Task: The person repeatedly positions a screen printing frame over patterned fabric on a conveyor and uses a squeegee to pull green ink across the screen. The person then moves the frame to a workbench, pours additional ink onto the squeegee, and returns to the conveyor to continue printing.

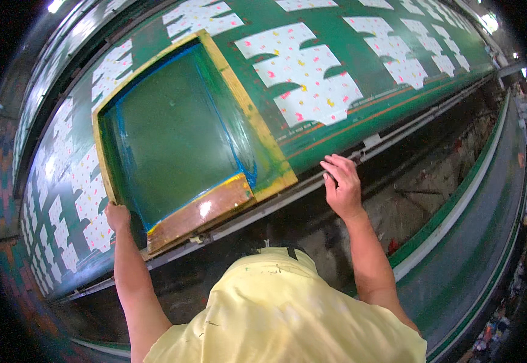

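Observation:
A wooden-framed printing screen (169, 130) lies on the long green table, with dark green mesh and blue lines along its inner edges. Across its near end runs a brown, shiny board (206, 209) edged in yellow. My left hand (117, 216) is closed around the frame's left side, close to the near corner. Off the frame's right corner, my right hand (342, 181) hovers by the table's near rail, apart from the screen. Its fingers are loosely bent, thumb apart from them, and nothing shows between them.
White fabric pieces (303, 75) with small pink and yellow prints lie in rows on the green table (384, 112). A metal rail (421, 121) follows its near edge. Behind me to the right stands another long green-edged table (475, 254). Scraps (496, 330) litter the far right.

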{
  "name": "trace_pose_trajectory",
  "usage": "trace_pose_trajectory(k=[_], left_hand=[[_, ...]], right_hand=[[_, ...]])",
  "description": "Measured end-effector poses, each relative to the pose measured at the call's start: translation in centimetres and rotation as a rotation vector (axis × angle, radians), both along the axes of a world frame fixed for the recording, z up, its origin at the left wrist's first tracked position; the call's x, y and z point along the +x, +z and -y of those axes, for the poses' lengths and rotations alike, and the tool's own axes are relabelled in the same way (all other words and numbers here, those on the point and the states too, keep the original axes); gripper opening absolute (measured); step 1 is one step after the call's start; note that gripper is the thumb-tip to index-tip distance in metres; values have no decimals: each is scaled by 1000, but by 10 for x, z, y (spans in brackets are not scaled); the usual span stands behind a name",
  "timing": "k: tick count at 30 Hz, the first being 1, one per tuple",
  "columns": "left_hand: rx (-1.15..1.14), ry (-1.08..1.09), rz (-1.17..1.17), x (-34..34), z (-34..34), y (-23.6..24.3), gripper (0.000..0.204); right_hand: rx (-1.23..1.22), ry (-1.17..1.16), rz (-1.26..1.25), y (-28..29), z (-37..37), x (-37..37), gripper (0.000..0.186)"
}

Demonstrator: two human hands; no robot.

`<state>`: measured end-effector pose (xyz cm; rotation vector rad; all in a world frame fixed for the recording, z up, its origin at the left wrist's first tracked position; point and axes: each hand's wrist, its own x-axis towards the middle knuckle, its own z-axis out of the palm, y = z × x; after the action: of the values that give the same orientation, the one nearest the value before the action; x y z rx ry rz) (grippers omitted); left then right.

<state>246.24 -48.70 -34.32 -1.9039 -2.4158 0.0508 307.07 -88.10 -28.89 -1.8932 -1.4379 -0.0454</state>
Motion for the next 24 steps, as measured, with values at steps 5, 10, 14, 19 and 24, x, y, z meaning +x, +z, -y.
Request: trace_pose_trajectory(k=[5,10,14,19,24], left_hand=[[-14,92,104,-7,-13,2,64],[-17,56,300,-23,-36,-7,71],[65,-4,416,-38,-51,-25,68],[41,-49,554,-55,-62,-33,55],[92,-61,537,-59,-75,-11,43]], right_hand=[[-95,76,-100,-5,-82,-19,50],[-308,7,-292,-15,-181,-38,61],[-449,-40,-229,-25,-235,-49,75],[-463,-83,-114,-37,-259,-48,78],[-396,-153,-156,-39,-264,-48,64]])
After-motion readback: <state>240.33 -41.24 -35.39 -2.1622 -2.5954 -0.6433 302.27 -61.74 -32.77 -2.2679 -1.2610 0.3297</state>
